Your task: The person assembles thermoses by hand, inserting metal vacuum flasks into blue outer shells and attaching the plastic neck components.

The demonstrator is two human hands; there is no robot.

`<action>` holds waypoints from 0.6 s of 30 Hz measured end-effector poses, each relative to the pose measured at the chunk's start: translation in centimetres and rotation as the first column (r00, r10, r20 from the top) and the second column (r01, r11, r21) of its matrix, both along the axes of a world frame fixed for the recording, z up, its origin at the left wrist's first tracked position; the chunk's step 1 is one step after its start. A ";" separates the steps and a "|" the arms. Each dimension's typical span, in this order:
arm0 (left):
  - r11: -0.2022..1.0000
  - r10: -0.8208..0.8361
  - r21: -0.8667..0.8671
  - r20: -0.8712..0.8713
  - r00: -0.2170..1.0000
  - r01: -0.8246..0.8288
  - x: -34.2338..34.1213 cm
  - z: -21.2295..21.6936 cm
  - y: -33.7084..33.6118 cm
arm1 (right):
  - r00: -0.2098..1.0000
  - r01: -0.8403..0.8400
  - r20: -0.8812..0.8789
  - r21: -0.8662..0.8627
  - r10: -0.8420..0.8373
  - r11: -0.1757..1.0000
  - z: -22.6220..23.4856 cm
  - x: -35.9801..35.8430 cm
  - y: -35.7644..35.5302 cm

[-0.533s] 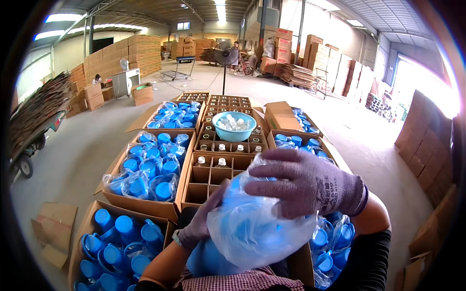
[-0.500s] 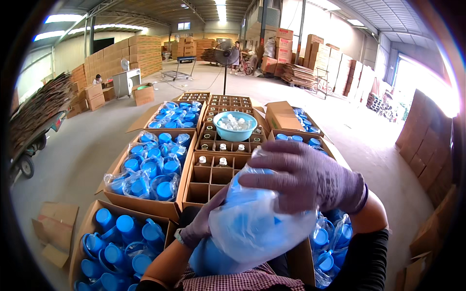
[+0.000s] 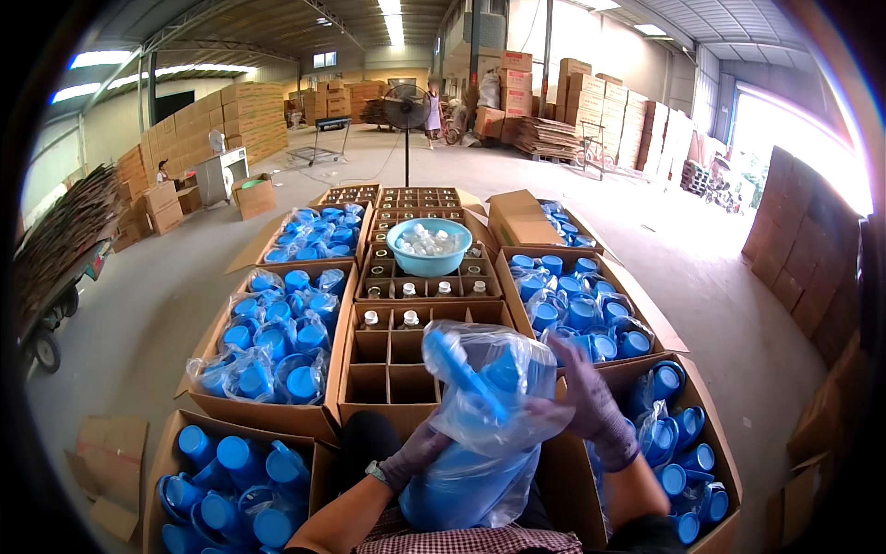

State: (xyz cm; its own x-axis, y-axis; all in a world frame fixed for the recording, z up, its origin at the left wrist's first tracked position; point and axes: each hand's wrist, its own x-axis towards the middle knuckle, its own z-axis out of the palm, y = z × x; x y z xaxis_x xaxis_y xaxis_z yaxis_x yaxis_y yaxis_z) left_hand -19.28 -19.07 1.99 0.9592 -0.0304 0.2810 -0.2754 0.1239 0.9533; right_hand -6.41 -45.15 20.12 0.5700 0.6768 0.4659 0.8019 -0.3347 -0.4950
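A large blue plastic jug [image 3: 471,480] with a long handle stands tilted in front of my lap, wrapped in a loose clear plastic bag [image 3: 530,360]. My left hand [image 3: 417,456], in a purple-grey glove, grips the jug's left side through the film. On the right, my gloved right hand [image 3: 595,411] has its thumb against the bag and its fingers raised along the bag's edge; the thumb is partly blurred. Just beyond the bag is a divided carton [image 3: 388,415] with cardboard cells and a couple of white-capped glass bottles [image 3: 410,319].
Cartons of blue jugs stand left [image 3: 249,462] and right [image 3: 683,448], many jugs bagged. A light-blue basin [image 3: 428,266] of small clear pieces rests on the middle cartons. Behind them is a black stand fan [image 3: 406,107]. A cart [image 3: 55,323] loaded with flattened cardboard stands left.
My right hand has dropped from above the bag to its right side. The bag now stands more open, showing the blue handle. The view has shifted, revealing more of the right-hand cartons.
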 end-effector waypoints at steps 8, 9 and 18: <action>0.987 -0.123 -0.110 -0.050 0.991 0.116 0.9 -7.3 1.6 | 0.709 0.276 -0.581 0.750 0.400 0.601 -15.8 -1.3 -0.1; 0.990 -0.105 -0.106 -0.096 0.990 0.094 0.7 -7.0 1.2 | 0.629 0.319 -0.611 0.767 0.480 0.558 -17.3 -0.9 -0.5; 0.926 -0.203 -0.365 -0.260 0.944 0.098 -7.1 -3.0 -2.5 | -0.093 0.522 -0.549 0.683 0.831 0.510 -14.6 -1.0 1.8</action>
State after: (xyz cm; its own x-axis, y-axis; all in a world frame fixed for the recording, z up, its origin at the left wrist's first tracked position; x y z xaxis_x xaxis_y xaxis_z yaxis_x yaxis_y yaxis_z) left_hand -26.37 -21.54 -0.98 0.9910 -0.1331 0.0128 0.0524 0.4744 0.8787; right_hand -7.43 -43.32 5.52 0.6951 0.7150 -0.0748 -0.6692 0.6055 -0.4307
